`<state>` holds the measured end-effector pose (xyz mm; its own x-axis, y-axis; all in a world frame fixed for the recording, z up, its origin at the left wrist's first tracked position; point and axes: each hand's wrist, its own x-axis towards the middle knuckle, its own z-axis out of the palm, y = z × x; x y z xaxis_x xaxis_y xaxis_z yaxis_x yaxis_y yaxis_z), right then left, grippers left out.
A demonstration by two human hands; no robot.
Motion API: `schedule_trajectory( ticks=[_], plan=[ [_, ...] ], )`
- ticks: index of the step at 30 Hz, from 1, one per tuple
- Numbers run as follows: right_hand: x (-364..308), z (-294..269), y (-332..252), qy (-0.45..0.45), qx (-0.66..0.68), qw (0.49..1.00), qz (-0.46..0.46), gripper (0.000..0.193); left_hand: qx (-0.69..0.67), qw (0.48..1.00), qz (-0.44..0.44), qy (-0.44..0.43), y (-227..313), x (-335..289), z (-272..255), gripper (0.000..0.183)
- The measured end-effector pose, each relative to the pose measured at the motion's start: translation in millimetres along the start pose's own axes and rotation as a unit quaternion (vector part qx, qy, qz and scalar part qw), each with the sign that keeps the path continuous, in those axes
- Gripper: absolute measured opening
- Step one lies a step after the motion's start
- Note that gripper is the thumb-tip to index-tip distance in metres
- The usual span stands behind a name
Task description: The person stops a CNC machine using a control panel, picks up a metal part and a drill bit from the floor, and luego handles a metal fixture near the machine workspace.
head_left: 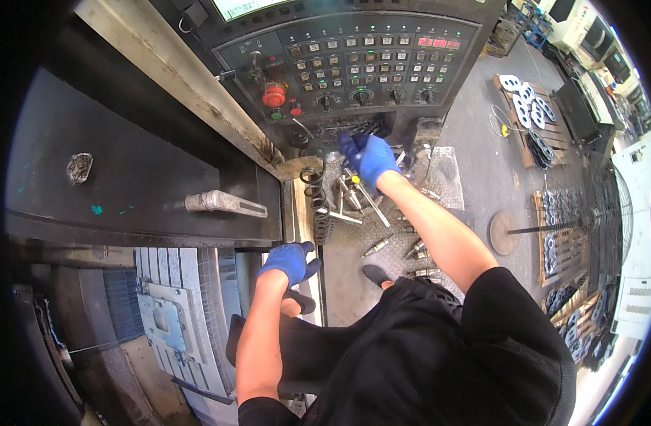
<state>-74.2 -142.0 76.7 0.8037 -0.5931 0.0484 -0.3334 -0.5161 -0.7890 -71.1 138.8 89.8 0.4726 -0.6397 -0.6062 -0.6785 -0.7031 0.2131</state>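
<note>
My right hand point(374, 162), in a blue glove with darker fingertips, reaches over a tool-strewn ledge below a machine control panel point(368, 67). Its fingers are curled, and whatever lies within them is hidden. Just below it are a yellow-capped tool point(355, 179) and a long metal bar point(372, 201). Several metal tool holders point(377, 245) lie on the checkered metal plate point(446, 170). My left hand point(287, 263), gloved in blue too, is beside the machine's door edge with thumb and fingers apart. Nothing shows in it.
At the left, the dark machine door point(141, 170) carries a metal handle point(226, 203). Beneath it is a slotted machine table point(155, 266) with a bolted plate. A black coiled cable point(313, 188) hangs by the frame. To the right stand a fan point(602, 220) and pallets of metal parts point(528, 99).
</note>
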Motion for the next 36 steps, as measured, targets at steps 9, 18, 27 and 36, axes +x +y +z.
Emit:
schedule_trajectory(
  ticks=[9, 18, 27, 36],
  plan=[
    [27.9, -59.7, -17.6, 0.084, 0.413, 0.907, 0.012, 0.044, -0.019, 1.000, 0.022, 0.012, 11.1, -1.5, 35.1, 0.053],
    [35.6, -53.7, -36.0, 0.030, 0.522, 0.847, 0.097, 0.044, -0.082, 0.996, 0.022, 0.042, 13.1, -31.1, 61.6, 0.047],
    [-137.4, 19.1, 186.5, -0.279, 0.035, 0.942, 0.185, 0.039, -0.303, 0.904, 0.035, 0.298, 54.6, -118.4, 35.5, 0.039],
    [-449.3, -63.5, 458.5, -0.256, -0.131, 0.739, 0.610, 0.032, -0.322, 0.916, -0.109, 0.215, -29.5, -112.2, 261.0, 0.033]
  ],
)
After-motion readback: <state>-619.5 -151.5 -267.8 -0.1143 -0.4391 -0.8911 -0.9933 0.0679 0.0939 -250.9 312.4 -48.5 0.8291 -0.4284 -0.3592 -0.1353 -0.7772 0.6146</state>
